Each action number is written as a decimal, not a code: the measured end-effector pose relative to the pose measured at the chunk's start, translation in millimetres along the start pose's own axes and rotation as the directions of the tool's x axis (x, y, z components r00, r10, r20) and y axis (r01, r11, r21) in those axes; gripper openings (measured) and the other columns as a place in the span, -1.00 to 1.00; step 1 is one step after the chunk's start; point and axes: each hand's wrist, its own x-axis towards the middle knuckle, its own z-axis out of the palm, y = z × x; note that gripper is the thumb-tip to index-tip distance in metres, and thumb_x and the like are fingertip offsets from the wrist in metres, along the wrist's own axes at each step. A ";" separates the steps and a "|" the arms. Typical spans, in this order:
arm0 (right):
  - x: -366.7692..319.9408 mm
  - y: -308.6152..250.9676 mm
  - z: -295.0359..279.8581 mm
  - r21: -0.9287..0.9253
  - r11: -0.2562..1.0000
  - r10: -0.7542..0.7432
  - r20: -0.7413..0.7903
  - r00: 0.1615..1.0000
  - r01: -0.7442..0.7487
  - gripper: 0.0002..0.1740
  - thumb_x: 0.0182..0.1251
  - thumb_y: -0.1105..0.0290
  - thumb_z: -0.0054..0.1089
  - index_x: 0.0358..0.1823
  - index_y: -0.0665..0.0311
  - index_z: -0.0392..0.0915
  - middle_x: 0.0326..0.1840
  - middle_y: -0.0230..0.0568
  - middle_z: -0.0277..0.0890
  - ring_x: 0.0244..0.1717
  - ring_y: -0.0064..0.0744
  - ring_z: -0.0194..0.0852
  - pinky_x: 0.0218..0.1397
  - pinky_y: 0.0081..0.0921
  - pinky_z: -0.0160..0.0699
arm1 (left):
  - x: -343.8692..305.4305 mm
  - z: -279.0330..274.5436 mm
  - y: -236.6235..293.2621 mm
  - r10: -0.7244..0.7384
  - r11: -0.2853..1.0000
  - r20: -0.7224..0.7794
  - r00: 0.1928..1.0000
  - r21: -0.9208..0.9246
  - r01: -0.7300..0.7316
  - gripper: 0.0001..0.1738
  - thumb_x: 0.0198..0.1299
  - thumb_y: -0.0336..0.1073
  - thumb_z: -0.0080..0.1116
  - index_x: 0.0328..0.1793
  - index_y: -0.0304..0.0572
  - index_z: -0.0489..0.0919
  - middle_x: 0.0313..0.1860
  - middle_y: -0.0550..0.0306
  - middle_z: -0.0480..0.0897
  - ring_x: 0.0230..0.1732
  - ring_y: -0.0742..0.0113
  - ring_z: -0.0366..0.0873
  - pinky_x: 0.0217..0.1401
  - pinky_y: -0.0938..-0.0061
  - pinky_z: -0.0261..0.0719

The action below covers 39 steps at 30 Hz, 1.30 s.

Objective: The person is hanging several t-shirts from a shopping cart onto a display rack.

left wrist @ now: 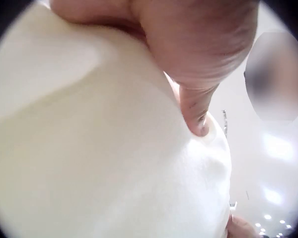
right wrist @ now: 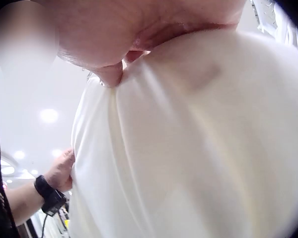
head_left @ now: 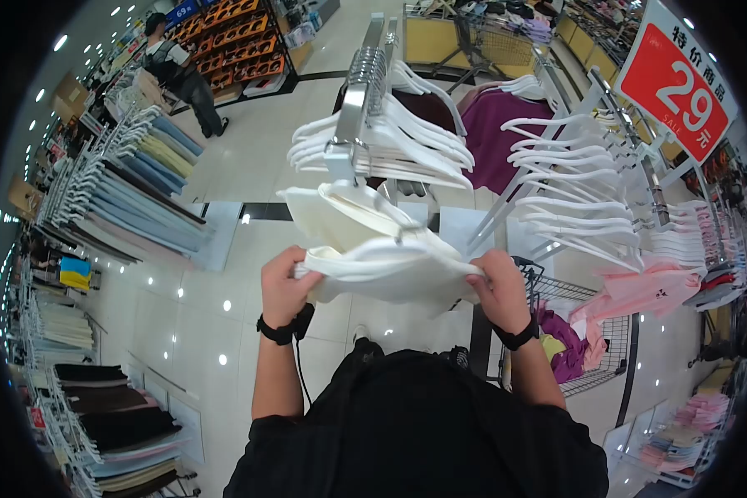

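A cream-white garment (head_left: 382,278) is stretched sideways in front of me, just below the end of a chrome rail. My left hand (head_left: 284,286) grips its left edge, thumb toward me. On the opposite side, my right hand (head_left: 504,289) holds the right edge. The left wrist view shows the left thumb (left wrist: 194,111) pressed on the pale cloth (left wrist: 89,163). Up close in the right wrist view, the right thumb (right wrist: 109,75) pinches the fabric, and folds run down from it. Behind the cloth, some fingers are hidden.
Bare white hangers (head_left: 415,141) crowd the chrome rail (head_left: 353,116) just beyond the garment. Right of it stands another rack of white hangers (head_left: 573,174) under a red sale sign (head_left: 676,83). A wire cart (head_left: 610,357) holding clothes is at my right. A person (head_left: 183,75) stands far left.
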 end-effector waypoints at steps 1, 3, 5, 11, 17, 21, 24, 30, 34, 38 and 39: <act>5.8 -0.8 4.2 -0.014 1.000 0.006 -0.061 0.998 -0.007 -0.79 0.31 0.37 0.41 -0.12 0.27 0.61 -0.33 -0.13 0.44 -0.33 0.00 0.39 -0.29 -0.19 0.39 | 12.0 -8.6 -9.1 0.012 1.000 0.004 1.000 -0.013 -0.011 -0.75 0.02 -0.56 0.49 -0.17 -0.36 0.67 -0.39 0.12 0.66 -0.37 0.35 0.60 -0.24 0.46 0.54; 9.5 -5.8 9.0 -0.031 0.999 0.031 -0.073 0.997 -0.033 -0.80 0.33 0.40 0.39 -0.12 0.31 0.60 -0.30 -0.08 0.44 -0.32 0.01 0.42 -0.26 -0.20 0.41 | 31.4 -14.8 -28.2 -0.031 0.995 0.007 1.000 -0.098 0.031 -0.75 0.03 -0.55 0.51 -0.17 -0.36 0.67 -0.35 0.20 0.68 -0.31 0.46 0.60 -0.20 0.51 0.55; 7.3 -12.0 18.5 0.083 0.980 0.184 -0.035 0.982 -0.181 -0.88 0.44 0.45 0.25 -0.14 0.36 0.56 -0.31 -0.10 0.42 -0.27 -0.09 0.44 -0.18 -0.33 0.40 | 40.3 -19.8 -36.4 -0.045 0.994 0.024 0.999 -0.101 0.047 -0.75 0.05 -0.52 0.52 -0.17 -0.35 0.68 -0.33 0.18 0.70 -0.30 0.45 0.61 -0.16 0.54 0.56; 7.7 -13.9 63.3 0.181 0.931 0.342 -0.133 0.930 -0.316 -0.89 0.44 0.49 0.25 -0.10 0.37 0.58 -0.22 -0.09 0.50 -0.23 -0.14 0.50 -0.11 -0.38 0.47 | 63.5 -20.4 -97.1 -0.030 0.991 0.177 0.984 -0.122 0.052 -0.75 0.05 -0.48 0.54 -0.17 -0.32 0.69 -0.32 0.17 0.72 -0.28 0.45 0.61 -0.15 0.50 0.57; -20.0 -48.7 84.5 0.229 0.878 0.472 -0.260 0.842 -0.421 -0.89 0.48 0.47 0.23 -0.09 0.37 0.57 -0.25 -0.17 0.52 -0.25 -0.29 0.50 -0.11 -0.44 0.46 | 96.0 -31.6 -103.2 0.115 0.985 0.319 0.941 -0.162 -0.065 -0.73 0.03 -0.44 0.56 -0.14 -0.30 0.73 -0.28 0.10 0.78 -0.26 0.36 0.71 -0.12 0.48 0.64; -10.4 -58.7 85.6 0.255 0.860 0.507 -0.319 0.801 -0.443 -0.85 0.49 0.42 0.24 -0.07 0.36 0.59 -0.24 -0.21 0.57 -0.26 -0.34 0.53 -0.14 -0.44 0.48 | 114.9 -31.9 -97.9 0.093 0.982 0.363 0.927 -0.189 -0.024 -0.72 0.03 -0.44 0.56 -0.12 -0.31 0.73 -0.22 0.09 0.81 -0.22 0.34 0.75 -0.07 0.48 0.66; -14.5 -48.2 96.4 0.276 0.832 0.549 -0.281 0.787 -0.481 -0.83 0.53 0.41 0.21 0.00 0.36 0.60 -0.17 -0.22 0.60 -0.19 -0.37 0.53 -0.06 -0.48 0.48 | 118.6 -25.2 -113.1 0.095 0.978 0.392 0.915 -0.210 -0.012 -0.73 0.05 -0.45 0.55 -0.11 -0.31 0.74 -0.22 0.10 0.80 -0.22 0.34 0.73 -0.09 0.46 0.64; -25.8 -26.3 104.6 0.319 0.758 0.652 -0.353 0.671 -0.569 -0.72 0.57 0.38 0.17 0.18 0.35 0.62 0.08 -0.11 0.71 0.14 -0.29 0.65 0.26 -0.42 0.52 | 115.3 -14.9 -129.6 0.247 0.967 0.253 0.935 -0.131 -0.220 -0.67 0.05 -0.47 0.53 -0.05 -0.24 0.66 -0.05 -0.01 0.70 0.01 0.04 0.63 0.14 0.29 0.54; -58.7 -10.7 96.5 0.184 0.589 0.790 -0.339 0.511 -0.787 -0.74 0.54 0.23 0.21 0.01 0.28 0.64 -0.21 -0.07 0.68 -0.18 -0.14 0.65 -0.05 -0.33 0.58 | 103.1 -15.7 -107.5 0.431 0.871 -0.212 0.877 -0.156 -0.465 -0.87 0.22 -0.65 0.20 -0.18 -0.30 0.57 -0.20 -0.06 0.64 -0.13 0.09 0.58 -0.01 0.29 0.56; -127.6 0.3 81.5 0.195 0.457 0.858 -0.355 0.372 -0.868 -0.74 0.51 0.20 0.24 -0.11 0.27 0.65 -0.34 -0.11 0.67 -0.31 -0.16 0.64 -0.20 -0.29 0.55 | 86.5 -2.7 -84.9 0.427 0.778 -0.062 0.902 -0.482 -0.402 -0.86 0.30 -0.57 0.06 -0.36 -0.31 0.50 -0.51 0.01 0.54 -0.45 0.28 0.44 -0.41 0.46 0.30; -135.6 3.1 77.4 0.188 0.440 0.864 -0.356 0.356 -0.878 -0.74 0.50 0.19 0.25 -0.11 0.27 0.65 -0.34 -0.10 0.67 -0.31 -0.16 0.64 -0.21 -0.29 0.55 | 81.5 2.4 -82.4 0.481 0.774 0.042 0.876 -0.490 -0.402 -0.83 0.28 -0.55 0.10 -0.42 -0.31 0.50 -0.54 0.03 0.53 -0.51 0.28 0.42 -0.45 0.45 0.28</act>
